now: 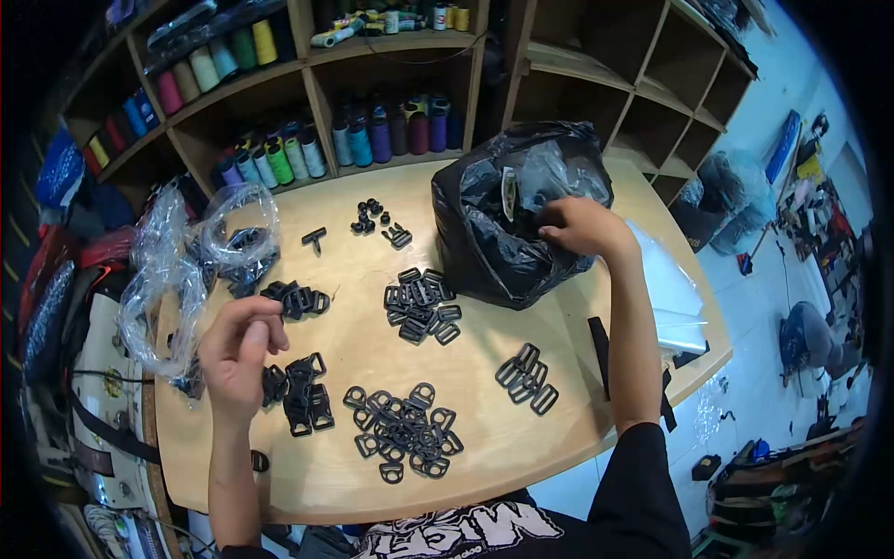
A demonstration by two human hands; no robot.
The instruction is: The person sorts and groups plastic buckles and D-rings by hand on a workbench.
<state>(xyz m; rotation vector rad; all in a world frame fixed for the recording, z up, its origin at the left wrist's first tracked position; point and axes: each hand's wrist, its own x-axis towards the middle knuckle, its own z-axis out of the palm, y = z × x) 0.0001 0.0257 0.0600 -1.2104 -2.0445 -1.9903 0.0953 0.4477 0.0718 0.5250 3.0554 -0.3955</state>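
My left hand (pixel 244 349) is raised over the left side of the table, fingers loosely curled and thumb apart, with nothing visible in the palm. Just beyond its fingertips lies a small pile of black side-release buckle parts (pixel 303 301). My right hand (pixel 589 229) reaches into the mouth of a black plastic bag (pixel 484 247); its fingertips are partly hidden among the plastic. Black strap sliders (pixel 416 303) form a pile left of the bag. Nearer me is a heap of black D-ring buckles (pixel 402 430), with more black buckles (pixel 305 396) beside it.
Several rectangular black loops (pixel 527 377) lie at the right of the table (pixel 484 447). Small black cord stops (pixel 370 216) sit farther back. Clear plastic bags (pixel 168 279) stand at the left edge, white sheets (pixel 666 289) at the right. Shelves with thread cones (pixel 279 163) rise behind.
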